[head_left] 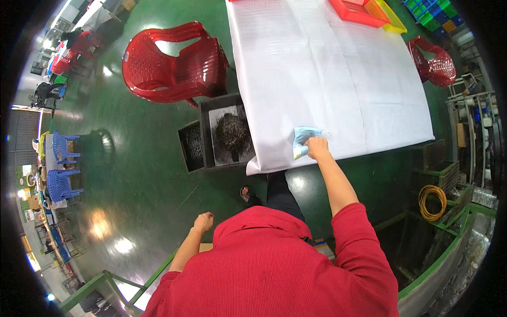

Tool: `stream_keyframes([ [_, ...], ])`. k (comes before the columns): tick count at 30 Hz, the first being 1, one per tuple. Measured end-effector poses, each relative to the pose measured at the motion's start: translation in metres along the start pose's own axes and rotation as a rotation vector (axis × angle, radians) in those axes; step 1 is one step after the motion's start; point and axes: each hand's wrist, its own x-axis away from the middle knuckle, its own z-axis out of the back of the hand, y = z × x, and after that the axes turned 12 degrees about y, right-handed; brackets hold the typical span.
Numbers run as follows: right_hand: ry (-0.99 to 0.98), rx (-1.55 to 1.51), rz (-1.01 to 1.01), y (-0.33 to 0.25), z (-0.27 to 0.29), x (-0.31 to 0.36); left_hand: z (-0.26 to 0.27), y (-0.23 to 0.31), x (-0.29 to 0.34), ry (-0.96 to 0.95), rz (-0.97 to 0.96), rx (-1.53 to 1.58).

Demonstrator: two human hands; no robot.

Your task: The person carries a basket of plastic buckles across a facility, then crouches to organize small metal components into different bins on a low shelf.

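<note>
At the near edge of a table spread with a white cover (296, 68), my right hand (317, 147) grips a light blue cloth (307, 132) with a pale yellowish corner. The cloth rests on the cover, its folded part spreading to the left of my fingers. My left hand (204, 222) hangs low at my left side, away from the table. Its fingers are curled in, and nothing shows in them.
Left of the table stands a red plastic chair (174, 66), with dark bins (232, 132) of black bits beside it. Red and yellow trays (359, 11) sit at the table's far end. Green metal railing (449, 259) and a coiled orange hose (432, 203) are at right.
</note>
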Motion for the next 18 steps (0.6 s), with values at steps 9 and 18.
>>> stream_keyframes([
  [9,0.132,-1.685,-0.384,0.049,0.089,0.052,0.001,0.08,-0.051,0.048,-0.224,0.179],
  [18,0.233,-1.047,-0.75,0.077,-0.026,0.034,0.078,0.169,-0.089,0.155,-0.25,0.236],
])
